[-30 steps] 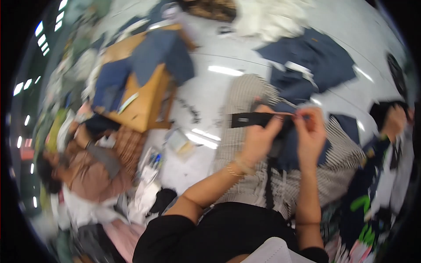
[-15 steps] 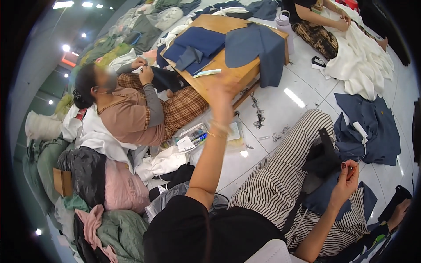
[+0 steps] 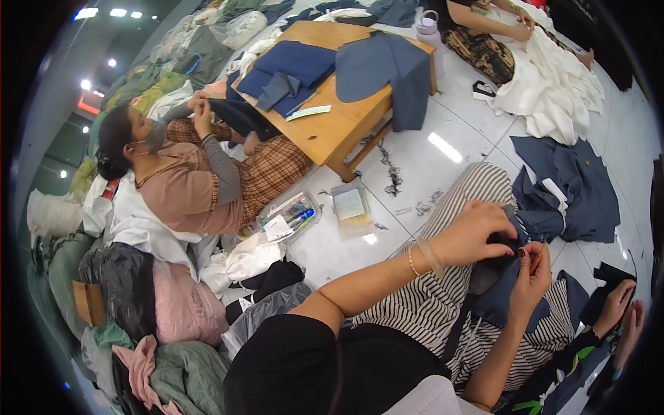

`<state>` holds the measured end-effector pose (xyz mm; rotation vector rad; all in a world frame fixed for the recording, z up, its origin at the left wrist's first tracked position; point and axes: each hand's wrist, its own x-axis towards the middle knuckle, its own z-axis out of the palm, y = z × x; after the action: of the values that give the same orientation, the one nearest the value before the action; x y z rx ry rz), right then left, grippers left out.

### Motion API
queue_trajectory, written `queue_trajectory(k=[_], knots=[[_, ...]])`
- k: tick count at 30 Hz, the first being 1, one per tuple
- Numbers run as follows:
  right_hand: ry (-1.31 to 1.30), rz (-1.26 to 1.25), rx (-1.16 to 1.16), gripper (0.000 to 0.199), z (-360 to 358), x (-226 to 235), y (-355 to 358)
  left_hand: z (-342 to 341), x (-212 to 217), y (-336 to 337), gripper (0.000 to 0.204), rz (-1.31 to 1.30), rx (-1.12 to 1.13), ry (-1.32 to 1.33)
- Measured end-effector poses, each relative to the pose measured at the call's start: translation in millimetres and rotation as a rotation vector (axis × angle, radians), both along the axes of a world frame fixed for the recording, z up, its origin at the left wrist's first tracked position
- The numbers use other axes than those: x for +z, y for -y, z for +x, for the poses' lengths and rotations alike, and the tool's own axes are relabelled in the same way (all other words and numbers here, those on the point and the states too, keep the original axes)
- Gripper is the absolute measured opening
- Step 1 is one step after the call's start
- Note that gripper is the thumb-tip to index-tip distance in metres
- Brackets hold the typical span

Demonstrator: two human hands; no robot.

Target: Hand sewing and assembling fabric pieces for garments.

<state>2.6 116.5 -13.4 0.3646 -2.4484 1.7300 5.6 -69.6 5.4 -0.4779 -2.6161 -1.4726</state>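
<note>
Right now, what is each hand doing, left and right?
Left hand: closed, gripping the dark navy fabric piece on the striped lap.
Right hand: fingers pinched at that fabric's edge; anything held is too small to tell.

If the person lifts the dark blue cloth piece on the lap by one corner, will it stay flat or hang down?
Probably it hangs down: the dark blue cloth piece already drapes in folds over the striped trousers. It seems light, since the left hand and right hand pinch it with fingertips only.

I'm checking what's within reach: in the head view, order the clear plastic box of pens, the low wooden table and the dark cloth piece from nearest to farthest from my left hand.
From the left hand:
1. Dark cloth piece, under the fingers, on the lap.
2. Clear plastic box of pens, on the floor, leftward.
3. Low wooden table, beyond the box, up-left.
</note>
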Motion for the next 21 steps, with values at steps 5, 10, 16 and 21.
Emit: queue_trajectory(k=[5, 10, 16, 21], knots=[[0.031, -0.141, -0.149, 0.002, 7, -14, -12, -7, -29, -42, 0.017, 0.254, -0.008, 0.118], [-0.072, 0.014, -0.106, 0.008, 0, -22, -1, -4, -20, -27, 0.016, 0.327, 0.035, 0.481], [-0.019, -0.041, -0.21, 0.01, -1, -23, -22, -9, -30, -59, 0.011, 0.447, 0.033, 0.506], [0.1, -0.015, -0.374, 0.02, 6, -17, -26, -6, -35, -67, 0.01, 0.567, 0.157, 0.602]])
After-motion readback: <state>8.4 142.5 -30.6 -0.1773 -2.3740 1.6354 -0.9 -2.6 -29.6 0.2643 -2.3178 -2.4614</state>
